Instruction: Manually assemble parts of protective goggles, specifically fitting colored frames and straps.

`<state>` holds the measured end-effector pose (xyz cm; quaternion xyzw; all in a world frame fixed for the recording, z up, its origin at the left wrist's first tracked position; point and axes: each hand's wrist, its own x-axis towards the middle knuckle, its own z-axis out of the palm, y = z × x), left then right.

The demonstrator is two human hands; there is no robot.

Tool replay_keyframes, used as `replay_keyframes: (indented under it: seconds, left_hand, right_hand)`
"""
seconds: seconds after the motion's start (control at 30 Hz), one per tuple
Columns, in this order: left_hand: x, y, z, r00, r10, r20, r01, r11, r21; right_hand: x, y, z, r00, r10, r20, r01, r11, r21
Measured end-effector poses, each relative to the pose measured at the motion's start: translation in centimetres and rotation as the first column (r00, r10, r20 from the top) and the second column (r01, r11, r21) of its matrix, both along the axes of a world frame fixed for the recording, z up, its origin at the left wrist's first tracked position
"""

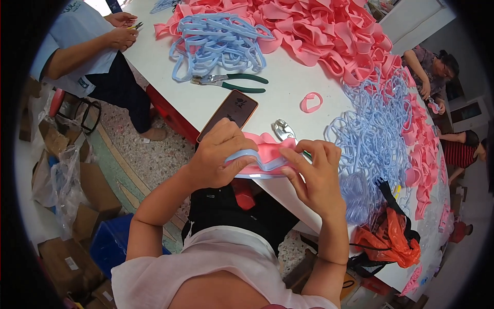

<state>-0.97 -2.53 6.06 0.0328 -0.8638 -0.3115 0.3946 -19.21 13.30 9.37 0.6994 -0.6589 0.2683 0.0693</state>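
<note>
While the left hand [220, 157] is closed on one end of a pink piece [267, 147], with its thumb laid along a pale blue strip [250, 154], the thumb and forefinger of the right hand [315, 177] are set at the other end; whether a firm pinch is made there cannot be told. The pink piece is held between the hands, at the near edge of the white table [288, 74]. Judging by its rippled edge and the bend in the strip, both are likely to be light, soft and springy, hardly fragile, and perhaps apt to twist or slip. They are probably best gripped at the ends, between thumb and fingertip, with strip and pink edge taken together. Just beyond, chrome-jawed pliers [282, 129] are partly hidden by the work, and a phone [229, 114] is placed close to the left hand, so elbow room is somewhat limited. Farther out, a small pink loop [311, 103], green-handled pliers [237, 82] and a heap of blue bands [221, 45] are seen. The right side is crowded by tangled blue strips [366, 136] and an orange bag [392, 246], and the far side by a large pink pile [324, 31].
</note>
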Motion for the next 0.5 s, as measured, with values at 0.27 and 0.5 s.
replay_keyframes:
  seconds: [0.27, 0.5]
  left_hand:
    - [-0.4, 0.0, 0.4, 0.996, -0.073, -0.043, 0.067, 0.991, -0.116]
    - [-0.7, 0.0, 0.3, 0.995, -0.091, -0.051, 0.082, 0.984, -0.158]
  right_hand:
    - [-0.5, -0.5, 1.4, 0.988, 0.151, -0.042, -0.139, 0.967, 0.214]
    - [-0.6, -0.7, 0.4, 0.975, 0.211, -0.067, -0.192, 0.957, 0.220]
